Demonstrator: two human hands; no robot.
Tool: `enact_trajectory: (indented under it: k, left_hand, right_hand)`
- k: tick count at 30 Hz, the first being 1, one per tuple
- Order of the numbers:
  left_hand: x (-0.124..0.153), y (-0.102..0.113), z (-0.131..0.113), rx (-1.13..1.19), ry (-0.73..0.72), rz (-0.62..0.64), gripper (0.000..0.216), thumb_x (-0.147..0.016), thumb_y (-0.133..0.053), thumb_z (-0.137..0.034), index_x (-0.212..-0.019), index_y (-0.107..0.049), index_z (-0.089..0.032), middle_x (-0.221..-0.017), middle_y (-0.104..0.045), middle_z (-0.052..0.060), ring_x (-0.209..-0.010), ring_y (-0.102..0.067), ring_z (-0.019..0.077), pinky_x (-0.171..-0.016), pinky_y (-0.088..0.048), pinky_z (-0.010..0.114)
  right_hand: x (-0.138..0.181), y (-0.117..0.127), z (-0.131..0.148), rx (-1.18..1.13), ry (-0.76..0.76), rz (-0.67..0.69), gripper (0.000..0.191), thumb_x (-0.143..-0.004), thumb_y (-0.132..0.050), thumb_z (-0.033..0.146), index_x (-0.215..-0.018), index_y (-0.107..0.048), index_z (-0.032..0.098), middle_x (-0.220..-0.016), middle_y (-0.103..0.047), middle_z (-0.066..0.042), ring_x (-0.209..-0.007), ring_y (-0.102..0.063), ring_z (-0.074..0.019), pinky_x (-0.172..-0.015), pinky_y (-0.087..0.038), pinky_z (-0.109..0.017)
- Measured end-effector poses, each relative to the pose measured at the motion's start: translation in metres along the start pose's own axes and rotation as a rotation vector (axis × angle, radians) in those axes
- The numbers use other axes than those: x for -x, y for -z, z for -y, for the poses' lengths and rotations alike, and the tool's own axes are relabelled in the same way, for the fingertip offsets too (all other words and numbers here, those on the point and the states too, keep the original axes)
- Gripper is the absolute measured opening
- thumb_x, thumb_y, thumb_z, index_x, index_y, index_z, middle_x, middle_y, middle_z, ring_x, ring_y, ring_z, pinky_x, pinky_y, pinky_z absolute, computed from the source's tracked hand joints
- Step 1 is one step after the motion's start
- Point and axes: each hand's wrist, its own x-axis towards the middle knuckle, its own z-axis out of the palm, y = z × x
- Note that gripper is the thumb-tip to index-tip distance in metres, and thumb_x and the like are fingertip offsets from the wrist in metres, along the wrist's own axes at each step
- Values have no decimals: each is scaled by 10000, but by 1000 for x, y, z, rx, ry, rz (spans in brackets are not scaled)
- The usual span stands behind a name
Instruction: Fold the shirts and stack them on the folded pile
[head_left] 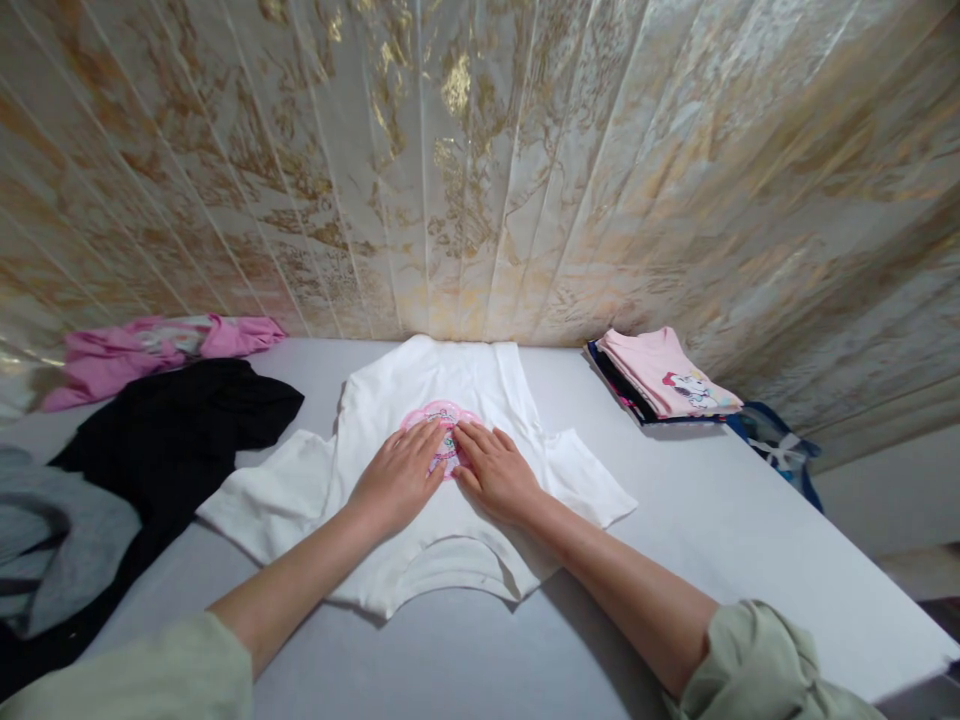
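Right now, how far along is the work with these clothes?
Done, it seems: a folded stack at the far right. In hand: left hand and right hand press flat on the spread white T-shirt. Left: the black garment, grey garment and pink garment lie loose on the left.

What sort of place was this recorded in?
Probably a bedroom or laundry corner at home: a white T-shirt spread on a grey sheet, a folded clothes stack to the right, a marbled panel wall behind.
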Motion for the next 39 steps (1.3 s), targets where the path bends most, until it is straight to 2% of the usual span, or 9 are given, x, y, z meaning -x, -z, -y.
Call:
enact_trajectory:
  k: [3, 9, 12, 18, 25, 28, 31, 34, 39]
  left_hand:
    - [5, 2, 1, 5, -2, -10, 487, -956, -376, -374, -1403, -450, -196, -1499, -425, 97, -1384, -374, 252, -1137, -274, 441]
    - [7, 2, 1, 34, 12, -45, 460, -979, -348, -399, -1369, -476, -193, -1454, -481, 100, -1345, -413, 240, -1127, -281, 418]
    - [2, 2, -1, 28, 34, -39, 510, -956, -390, -469, -1392, -444, -209, -1428, -495, 112, -1316, -430, 263, -1095, -305, 431]
    - [-11, 4, -7, 9, 90, -68, 485, -896, -470, -572, -1280, -560, -291, -1292, -569, 96, -1208, -483, 300, -1016, -353, 459]
    - [-1, 4, -4, 24, 7, -62, 433, -933, -449, -494, -1314, -527, -304, -1358, -532, 71, -1262, -460, 271, -1058, -347, 455]
    - [0, 4, -4, 17, 48, -66, 478, -946, -426, -482, -1356, -480, -242, -1387, -523, 90, -1290, -451, 258, -1082, -340, 445]
    - [-1, 3, -5, -18, 75, -63, 534, -937, -445, -485, -1377, -454, -182, -1438, -487, 115, -1350, -396, 274, -1128, -283, 478]
    - [-2, 2, -6, -18, 33, -52, 521, -931, -467, -473, -1372, -458, -197, -1454, -477, 103, -1362, -386, 276, -1140, -266, 493]
    - [-2, 4, -3, 110, 4, -123, 304, -955, -442, -385, -1174, -566, -214, -1288, -590, 89, -1225, -513, 244, -1058, -388, 443]
  right_hand:
    - [3, 3, -1, -16, 1, -28, 506, -961, -452, 357, -1449, -387, 237, -1499, -406, -72, -1391, -330, -212, -1152, -219, -444]
    - [2, 3, 0, -85, -53, -136, 322, -932, -484, 226, -1250, -532, 203, -1265, -581, -92, -1185, -510, -215, -1022, -385, -360]
    - [2, 3, 1, -73, -87, -143, 352, -937, -502, 281, -1280, -501, 201, -1241, -575, -104, -1147, -518, -237, -1002, -404, -377]
    - [2, 6, 3, -34, -81, -130, 456, -964, -468, 360, -1377, -443, 168, -1273, -549, -122, -1167, -500, -247, -1022, -394, -385]
    - [2, 5, 2, -34, -101, -140, 437, -953, -483, 313, -1373, -466, 194, -1320, -535, -103, -1200, -485, -232, -1037, -376, -377]
    - [2, 5, 2, -7, -107, -132, 435, -959, -476, 341, -1372, -473, 205, -1351, -518, -97, -1221, -471, -234, -1036, -367, -375]
    - [-2, 6, 2, 43, -102, -117, 441, -957, -482, 369, -1380, -476, 244, -1312, -541, -92, -1185, -483, -245, -992, -382, -385]
    - [-8, 7, 3, 88, -95, -140, 408, -932, -536, 378, -1333, -526, 302, -1212, -577, -80, -1088, -505, -256, -918, -397, -396]
    - [-11, 6, 1, 34, -31, -166, 240, -938, -530, 288, -1153, -638, 278, -1126, -595, -63, -1010, -515, -222, -866, -404, -351]
